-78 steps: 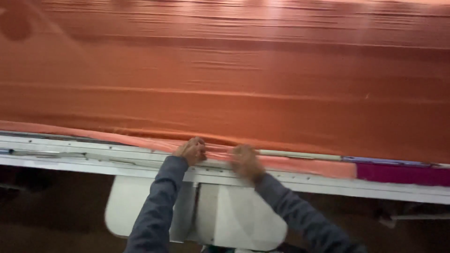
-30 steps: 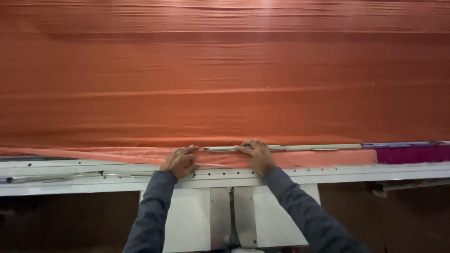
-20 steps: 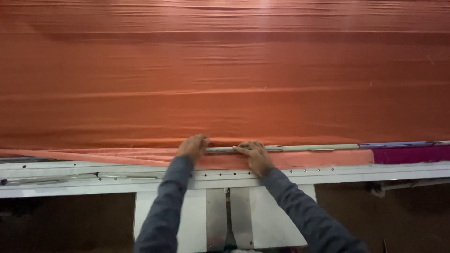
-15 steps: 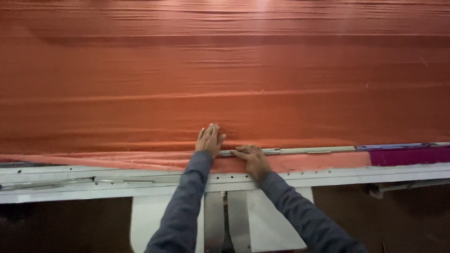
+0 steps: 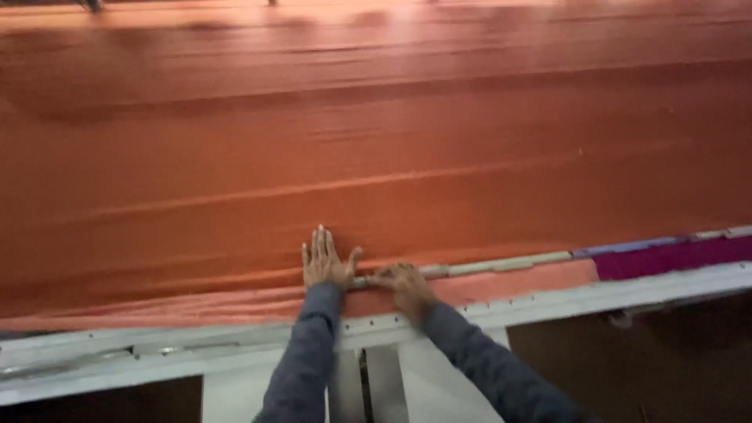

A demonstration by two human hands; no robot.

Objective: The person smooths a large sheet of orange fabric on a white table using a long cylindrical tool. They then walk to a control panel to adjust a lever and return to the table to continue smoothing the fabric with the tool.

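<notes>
A wide sheet of orange-red fabric covers a long table and hangs over its near edge. My left hand lies flat on the cloth with fingers spread, just behind the near edge. My right hand rests beside it, fingers curled on a thin pale rod that runs along the fabric's edge to the right. Both arms wear grey sleeves.
A white table rail runs along the near edge, with white panels below it. A strip of magenta fabric lies at the right end beside the rod. Dark floor shows under the table.
My left hand has slid forward onto the cloth and flattened out. My right hand stays on the rod. The view has tilted and moved closer.
</notes>
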